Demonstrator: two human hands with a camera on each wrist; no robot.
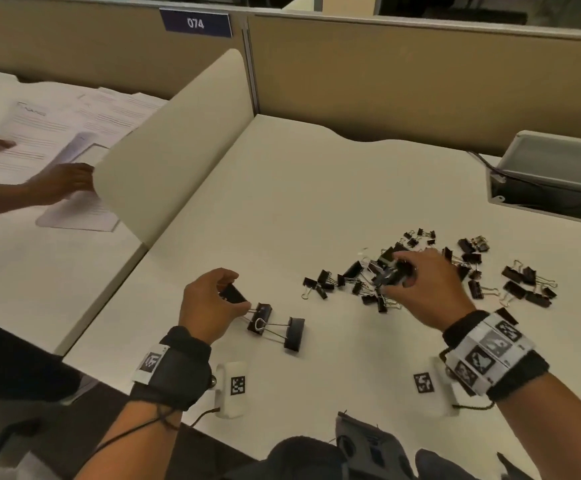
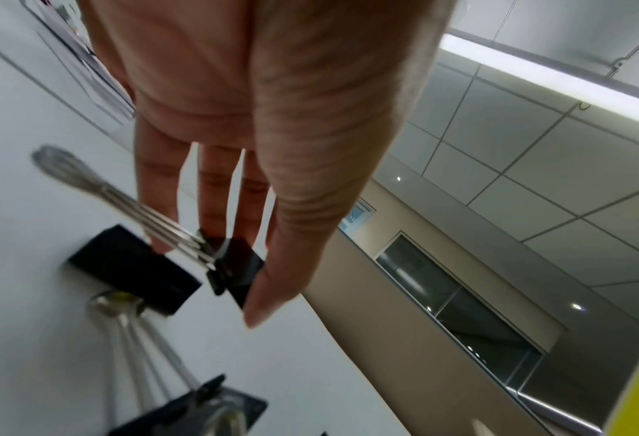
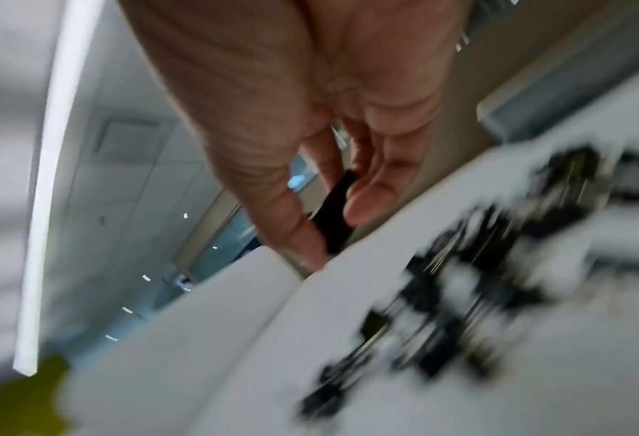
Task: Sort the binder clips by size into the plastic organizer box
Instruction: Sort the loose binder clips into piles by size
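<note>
My left hand (image 1: 240, 291) hovers low over the white desk (image 1: 282, 202) and pinches a large black binder clip (image 1: 231, 295) between thumb and fingers; the left wrist view shows that grip (image 2: 228, 265) on the clip (image 2: 243, 274). Two more large clips (image 1: 260, 318) (image 1: 294, 334) lie just right of it, handles crossing. My right hand (image 1: 398, 275) is down in the scattered pile of mixed-size clips (image 1: 472, 271) and grips a black clip (image 1: 394, 270). The right wrist view is blurred but shows a dark clip (image 3: 336, 206) between thumb and fingers. No organizer box is clearly in view.
A grey open tray (image 1: 559, 174) is set at the desk's far right. A beige divider panel (image 1: 178, 150) separates a neighbouring desk, where another person's hands (image 1: 64, 181) handle papers (image 1: 74, 133). Partition walls (image 1: 420, 81) close the back.
</note>
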